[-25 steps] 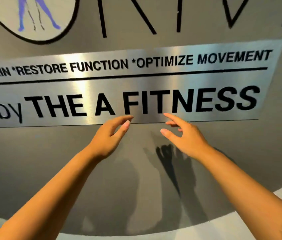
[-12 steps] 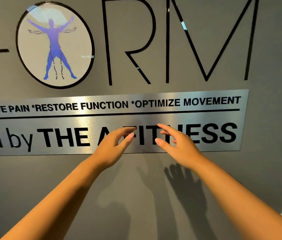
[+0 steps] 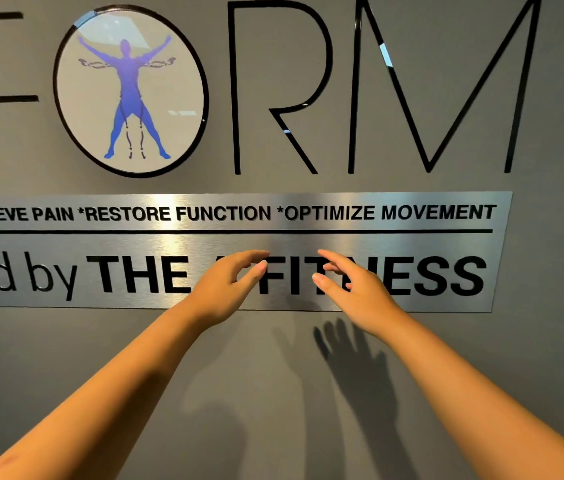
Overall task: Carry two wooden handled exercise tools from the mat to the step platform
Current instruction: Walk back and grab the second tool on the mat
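Two hands are raised before a brushed metal sign (image 3: pixel 412 244) on a grey wall (image 3: pixel 66 358). The left hand (image 3: pixel 220 292) and right hand (image 3: pixel 360 292) are held loosely spread, and nothing is gripped.

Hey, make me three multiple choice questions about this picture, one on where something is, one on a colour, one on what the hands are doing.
1. Where is the round emblem relative to the silver plaque?
A. Above it, to the left
B. Below it
C. On its right end

2. What colour is the figure inside the emblem?
A. Red
B. Blue-purple
C. Green

3. What do the left hand and right hand hold?
A. One wooden handle each
B. A towel between them
C. Nothing; fingers loosely extended

Answers: 1 A, the emblem sits on the grey wall over the plaque's left part. 2 B, the spread-limbed figure is blue-purple. 3 C, both hands are raised before the plaque, with nothing in them.
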Motion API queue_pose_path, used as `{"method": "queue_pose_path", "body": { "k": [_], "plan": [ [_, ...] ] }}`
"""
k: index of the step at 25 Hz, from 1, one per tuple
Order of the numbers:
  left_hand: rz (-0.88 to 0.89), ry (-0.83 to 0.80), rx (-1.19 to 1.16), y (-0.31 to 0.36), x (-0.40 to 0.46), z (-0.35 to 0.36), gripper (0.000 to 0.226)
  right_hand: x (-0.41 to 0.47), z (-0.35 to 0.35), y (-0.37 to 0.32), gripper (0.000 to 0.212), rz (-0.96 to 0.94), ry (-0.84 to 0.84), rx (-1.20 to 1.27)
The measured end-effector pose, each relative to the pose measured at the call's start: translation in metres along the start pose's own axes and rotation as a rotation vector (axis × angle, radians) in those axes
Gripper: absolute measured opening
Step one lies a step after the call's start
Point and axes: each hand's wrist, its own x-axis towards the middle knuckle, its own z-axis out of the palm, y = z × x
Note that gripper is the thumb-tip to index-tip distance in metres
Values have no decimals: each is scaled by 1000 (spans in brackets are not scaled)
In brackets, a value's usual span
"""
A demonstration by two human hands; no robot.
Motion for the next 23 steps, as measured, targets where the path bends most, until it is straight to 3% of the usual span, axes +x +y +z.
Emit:
{"method": "queue_pose_path", "body": {
  "k": [9, 16, 23],
  "plan": [
    [90, -22, 151, -28, -2, -24, 43, 8, 21, -12, 75, 31, 44, -3],
    [44, 16, 142, -44, -27, -44, 44, 6, 57, -19, 74, 21, -18, 36],
    [-146, 182, 249, -50, -85, -102, 43, 41, 120, -62, 79, -233, -202, 140]
  ]
}}
